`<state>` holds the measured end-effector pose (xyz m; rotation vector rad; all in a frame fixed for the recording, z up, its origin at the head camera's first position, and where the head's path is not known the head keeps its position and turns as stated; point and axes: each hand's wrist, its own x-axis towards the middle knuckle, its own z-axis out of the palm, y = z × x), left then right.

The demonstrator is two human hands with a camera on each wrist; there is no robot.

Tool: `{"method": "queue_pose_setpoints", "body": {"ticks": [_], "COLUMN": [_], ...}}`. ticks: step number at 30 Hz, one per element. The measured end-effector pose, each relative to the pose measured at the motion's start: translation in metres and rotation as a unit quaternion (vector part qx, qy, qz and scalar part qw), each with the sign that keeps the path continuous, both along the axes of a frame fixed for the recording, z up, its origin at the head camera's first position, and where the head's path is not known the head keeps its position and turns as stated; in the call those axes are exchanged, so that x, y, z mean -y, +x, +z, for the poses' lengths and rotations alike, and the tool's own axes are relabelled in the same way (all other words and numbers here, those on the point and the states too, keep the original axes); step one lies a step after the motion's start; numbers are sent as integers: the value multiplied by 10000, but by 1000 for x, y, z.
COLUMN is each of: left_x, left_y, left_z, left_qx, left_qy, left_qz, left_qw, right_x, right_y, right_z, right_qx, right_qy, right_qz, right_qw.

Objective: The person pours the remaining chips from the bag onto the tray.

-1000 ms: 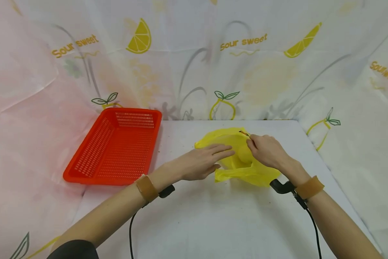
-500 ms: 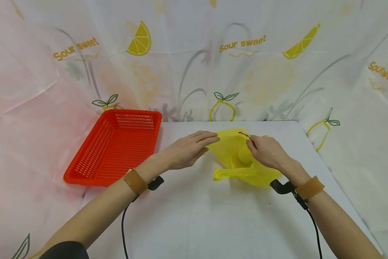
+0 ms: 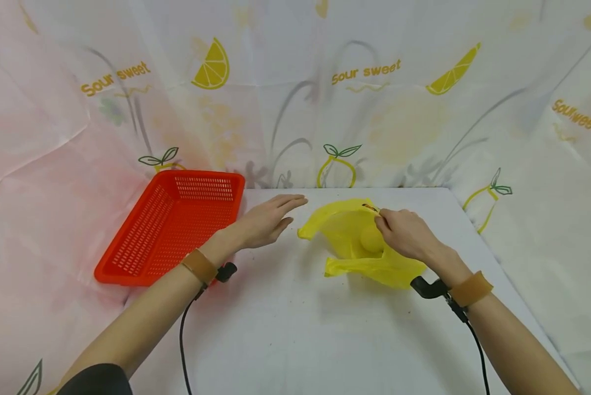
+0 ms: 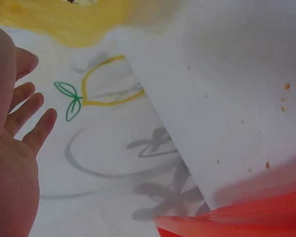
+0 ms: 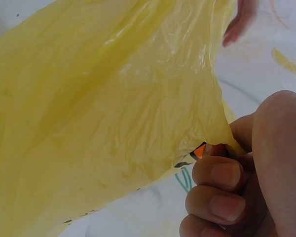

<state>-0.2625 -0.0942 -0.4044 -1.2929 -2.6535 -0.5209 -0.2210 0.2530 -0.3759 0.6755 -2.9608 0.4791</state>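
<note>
A thin yellow plastic bag hangs over the right half of the white table, its mouth facing left. My right hand pinches the bag's upper edge beside a small dark and orange print, thumb against curled fingers, as the right wrist view also shows. Inside the bag a rounded shape shows through the film; its kind is hidden. My left hand is apart from the bag, between it and the red basket, with fingers stretched out and nothing held. In the left wrist view the left hand appears at the left edge.
A red perforated plastic basket stands at the table's left, its near right corner behind the left forearm. White cloth printed with lemons surrounds the table's back and sides. Small crumbs lie on the tabletop. Black cables trail from both wrist cameras.
My left hand has drawn back leftward, out from the bag's mouth toward the basket. My right hand keeps its grip on the bag in nearly the same place.
</note>
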Motion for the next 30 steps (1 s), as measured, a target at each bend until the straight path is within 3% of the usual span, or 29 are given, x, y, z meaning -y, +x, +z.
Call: {"method": "queue_pose_setpoints", "body": {"ticks": [7, 13, 19, 30], "left_x": [-4, -16, -36, -64], "left_y": [-9, -13, -14, -19], "left_z": [-13, -20, -19, -21], "left_qx": [309, 278, 142, 256], "left_qy": [-169, -75, 176, 415], "left_qz": [27, -28, 9, -380], "left_qw": [9994, 9996, 9997, 9981], "right_x": [-3, -5, -6, -9], "right_y": [1, 2, 1, 1], "right_z": [0, 2, 2, 3], "right_qx": [21, 15, 33, 13], "right_qy": [4, 22, -13, -96], "right_qz": [-16, -60, -58, -100], "right_qw": [10000, 10000, 10000, 9999]}}
